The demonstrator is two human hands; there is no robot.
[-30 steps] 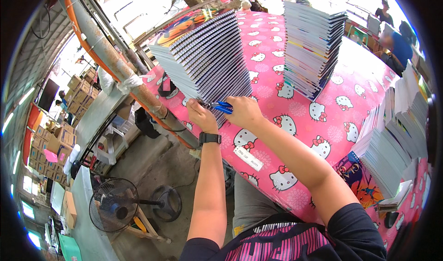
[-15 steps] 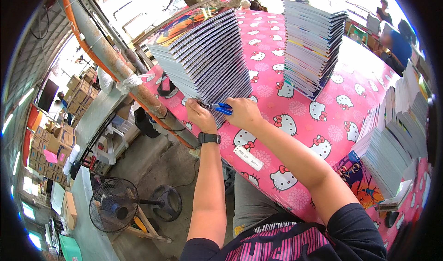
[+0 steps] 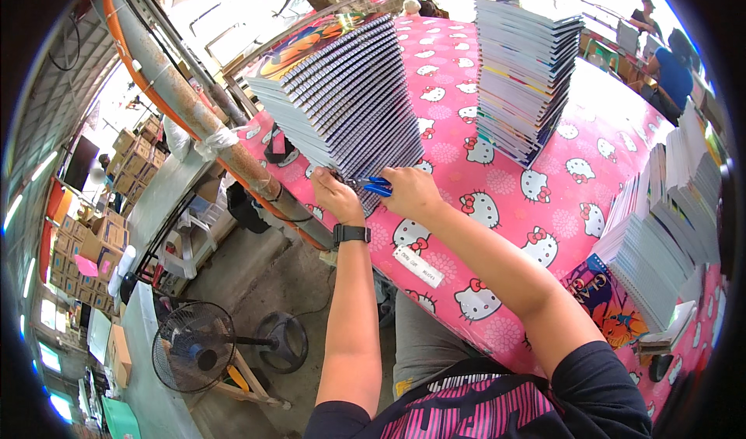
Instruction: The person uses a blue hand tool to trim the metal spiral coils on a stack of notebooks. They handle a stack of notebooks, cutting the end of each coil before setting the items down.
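A tall leaning stack of spiral-bound notebooks [image 3: 342, 101] stands on a table with a pink cartoon-cat cloth [image 3: 497, 229]. My left hand [image 3: 336, 196] is pressed against the foot of that stack, fingers on the wire spines. A watch sits on that wrist. My right hand [image 3: 409, 191] grips a blue-handled tool [image 3: 378, 186], likely pliers, with its tip at the lowest spines of the stack.
A second straight notebook stack [image 3: 528, 66] stands further back. More notebooks [image 3: 660, 237] lie fanned at the right edge. A floor fan [image 3: 198, 344] stands below left, beside cardboard boxes [image 3: 85, 237]. An orange-striped pole [image 3: 194, 113] runs along the table's left side. A person in blue [image 3: 674, 66] sits far right.
Both hands stay at the foot of the stack; the right hand with the blue tool has shifted very slightly. The stacks have not moved.
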